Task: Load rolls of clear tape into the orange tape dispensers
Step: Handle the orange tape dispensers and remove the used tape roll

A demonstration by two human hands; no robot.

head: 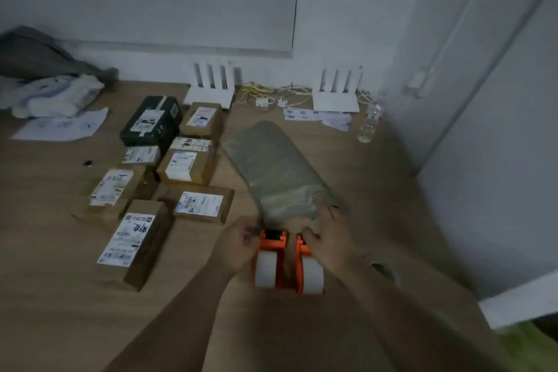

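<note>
Two orange tape dispensers stand side by side on the wooden table, near its front. The left dispenser [269,246] and the right dispenser [302,251] each carry a roll of pale tape, the left roll [265,270] and the right roll [312,276]. My left hand [238,246] curls against the left dispenser's outer side, fingers bent at its head. My right hand [330,238] lies over the top of the right dispenser, fingers on its front end. The frame is blurred, so finer contact is unclear.
A grey padded mailer [271,172] lies just behind the dispensers. Several labelled cardboard boxes [187,166] and a dark green box [152,122] fill the left half. Two white routers [336,100] with cables stand at the back wall. A clear bottle [370,125] stands at the right.
</note>
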